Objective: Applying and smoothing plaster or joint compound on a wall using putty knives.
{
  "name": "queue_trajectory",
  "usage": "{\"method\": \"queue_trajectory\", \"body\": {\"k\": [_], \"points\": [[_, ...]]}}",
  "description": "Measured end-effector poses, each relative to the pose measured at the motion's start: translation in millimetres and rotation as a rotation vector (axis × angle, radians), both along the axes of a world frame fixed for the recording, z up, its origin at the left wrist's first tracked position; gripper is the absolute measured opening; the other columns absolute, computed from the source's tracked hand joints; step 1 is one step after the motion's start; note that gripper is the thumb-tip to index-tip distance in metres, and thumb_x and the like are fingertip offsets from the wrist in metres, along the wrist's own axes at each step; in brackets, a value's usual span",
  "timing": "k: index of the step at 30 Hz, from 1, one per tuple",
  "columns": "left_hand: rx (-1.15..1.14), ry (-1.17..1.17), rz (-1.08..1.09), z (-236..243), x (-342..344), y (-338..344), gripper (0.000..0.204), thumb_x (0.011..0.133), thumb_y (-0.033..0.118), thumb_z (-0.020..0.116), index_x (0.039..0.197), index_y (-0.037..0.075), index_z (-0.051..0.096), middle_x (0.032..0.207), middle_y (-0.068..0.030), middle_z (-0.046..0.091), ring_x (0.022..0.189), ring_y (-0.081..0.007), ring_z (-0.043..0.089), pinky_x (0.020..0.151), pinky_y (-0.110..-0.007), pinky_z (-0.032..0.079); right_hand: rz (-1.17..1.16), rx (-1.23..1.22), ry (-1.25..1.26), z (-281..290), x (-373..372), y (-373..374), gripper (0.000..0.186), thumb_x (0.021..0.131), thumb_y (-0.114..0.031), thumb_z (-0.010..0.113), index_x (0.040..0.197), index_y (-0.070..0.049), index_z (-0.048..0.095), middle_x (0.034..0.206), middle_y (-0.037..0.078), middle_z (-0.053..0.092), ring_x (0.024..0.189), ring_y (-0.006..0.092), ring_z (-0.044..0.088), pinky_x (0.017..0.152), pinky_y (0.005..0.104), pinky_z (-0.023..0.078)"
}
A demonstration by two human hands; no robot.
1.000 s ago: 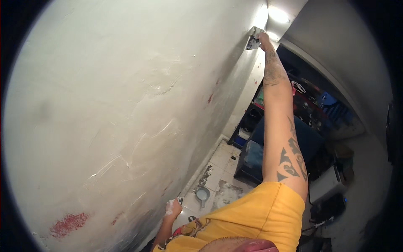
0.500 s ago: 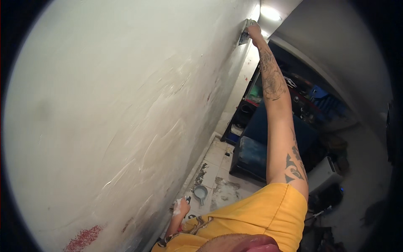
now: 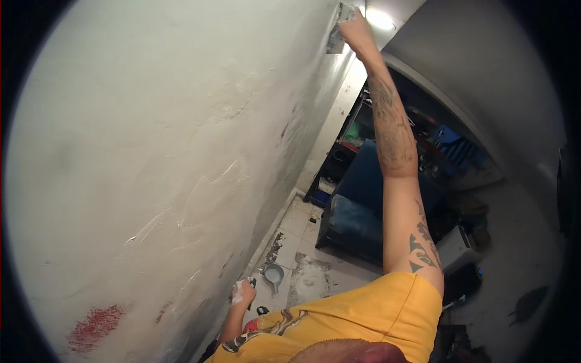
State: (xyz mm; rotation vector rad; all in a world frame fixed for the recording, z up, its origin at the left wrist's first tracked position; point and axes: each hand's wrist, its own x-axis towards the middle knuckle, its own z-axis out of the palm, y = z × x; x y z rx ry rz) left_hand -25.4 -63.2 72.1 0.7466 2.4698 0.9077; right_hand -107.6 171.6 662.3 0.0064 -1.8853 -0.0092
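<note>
a tall pale wall (image 3: pixel 151 121), smeared with filler in ridges and thin streaks, takes up the whole left side and leans away toward its right-hand edge. at its foot runs a floor (image 3: pixel 290 241) of light tiles, soiled with dark marks and pale residue. a blue sofa (image 3: pixel 357 219) stands on the floor, off the wall's foot, with dark shelving (image 3: pixel 327 168) between it and the wall's far corner. the person wears a yellow shirt (image 3: pixel 369 308), and the tattooed right arm (image 3: pixel 399 227) stretches up across the sofa toward the wall's upper right edge. beyond the arm stands a pale upright case (image 3: pixel 455 249).

a whitish patch (image 3: pixel 311 279) spreads over the tiles near the wall-side edge of the floor. low on the wall, toward its lower left corner, is a rough red patch (image 3: pixel 95 328). past the wall's upper right edge glows a ceiling light (image 3: pixel 380 19).

the right grip (image 3: pixel 358 35) is closed on a flat metal trowel (image 3: pixel 334 42), which is high up at the wall, close to its right-hand edge; whether the whole blade touches cannot be told. the left grip (image 3: pixel 243 293), whitened with paste, is low beside the wall, its fingers curled around a dark object (image 3: pixel 252 282) mostly hidden by the hand. a grey dipper (image 3: pixel 273 275) rests on the floor near its wall-side edge, just beside the whitish patch, handle toward the person, something pale in its bowl.
</note>
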Motion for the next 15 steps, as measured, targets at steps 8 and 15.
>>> {"method": "queue_trajectory", "body": {"k": [8, 15], "points": [[-0.051, -0.002, 0.039, -1.7, -6.5, -7.0, 0.026, 0.064, 0.009, 0.047, 0.087, 0.0, 0.052, 0.085, -0.0204, 0.055, 0.083, -0.0331, 0.053, 0.072, -0.038, 0.042, 0.455, -0.365, 0.076, 14.9, 14.8, 124.3, 0.028, 0.065, 0.002, 0.043, 0.092, -0.001, 0.047, 0.072, 0.008, 0.051, 0.06, 0.0171, 0.052, 0.053, 0.0287, 0.045], [-0.077, -0.015, 0.001, -32.9, 0.1, 6.6, 0.024, 0.066, 0.01, 0.046, 0.087, -0.001, 0.052, 0.084, -0.021, 0.055, 0.083, -0.034, 0.052, 0.073, -0.039, 0.041, 0.496, -0.609, -0.143, 18.3, -39.7, 325.8, 0.013, 0.067, -0.003, 0.046, 0.079, 0.001, 0.049, 0.071, 0.01, 0.05, 0.063, 0.0234, 0.052, 0.058, 0.0359, 0.045]]}}
